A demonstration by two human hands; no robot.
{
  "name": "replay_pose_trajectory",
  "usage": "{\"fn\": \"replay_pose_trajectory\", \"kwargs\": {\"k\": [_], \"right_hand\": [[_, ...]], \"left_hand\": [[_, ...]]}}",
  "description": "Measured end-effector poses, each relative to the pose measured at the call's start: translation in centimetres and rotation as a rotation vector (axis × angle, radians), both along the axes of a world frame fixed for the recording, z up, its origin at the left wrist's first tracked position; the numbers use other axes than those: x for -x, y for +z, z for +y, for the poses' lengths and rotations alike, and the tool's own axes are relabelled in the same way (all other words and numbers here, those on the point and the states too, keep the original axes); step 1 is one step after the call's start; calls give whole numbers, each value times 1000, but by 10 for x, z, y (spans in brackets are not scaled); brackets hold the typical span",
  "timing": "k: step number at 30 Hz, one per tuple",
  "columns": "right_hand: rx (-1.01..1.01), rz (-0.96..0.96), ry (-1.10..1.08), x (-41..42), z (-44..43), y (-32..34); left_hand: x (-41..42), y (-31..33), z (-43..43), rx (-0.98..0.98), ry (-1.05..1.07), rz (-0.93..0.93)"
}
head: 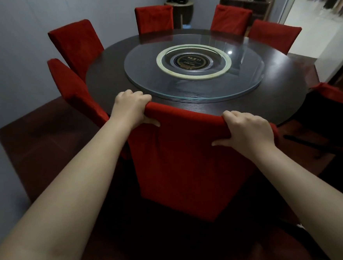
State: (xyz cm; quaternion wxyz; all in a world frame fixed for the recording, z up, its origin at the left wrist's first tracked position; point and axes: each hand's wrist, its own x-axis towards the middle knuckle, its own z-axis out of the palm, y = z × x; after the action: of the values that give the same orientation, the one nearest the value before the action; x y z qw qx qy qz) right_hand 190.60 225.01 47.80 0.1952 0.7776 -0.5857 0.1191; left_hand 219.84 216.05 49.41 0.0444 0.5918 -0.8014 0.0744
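Note:
A chair in a red fabric cover [180, 159] stands right in front of me, its back facing me and its top edge close to the rim of a round dark wooden table [109, 73]. My left hand [131, 108] grips the left top corner of the chair back, fingers curled over the far side. My right hand [248, 131] grips the top edge near the right corner, thumb on the near face. The chair's seat and legs are hidden behind its cover.
A round glass turntable [142, 79] lies on the table. Several more red-covered chairs ring the table, the nearest at left [76, 91]. A wooden sideboard [255, 4] stands at the back right. Grey walls close the left; a doorway opens at right.

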Motion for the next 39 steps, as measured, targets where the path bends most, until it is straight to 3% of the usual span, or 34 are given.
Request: {"fn": "replay_pose_trajectory", "kwargs": {"k": [9, 19, 39], "right_hand": [[-11, -17, -22, -18, 33, -10], [-18, 26, -88, -96, 65, -36], [0, 51, -140, -136, 132, -60]], "left_hand": [[-14, -7, 31, 8, -49, -51], [-65, -20, 37, -72, -12, -67], [-81, -42, 116, -237, 223, 102]]}}
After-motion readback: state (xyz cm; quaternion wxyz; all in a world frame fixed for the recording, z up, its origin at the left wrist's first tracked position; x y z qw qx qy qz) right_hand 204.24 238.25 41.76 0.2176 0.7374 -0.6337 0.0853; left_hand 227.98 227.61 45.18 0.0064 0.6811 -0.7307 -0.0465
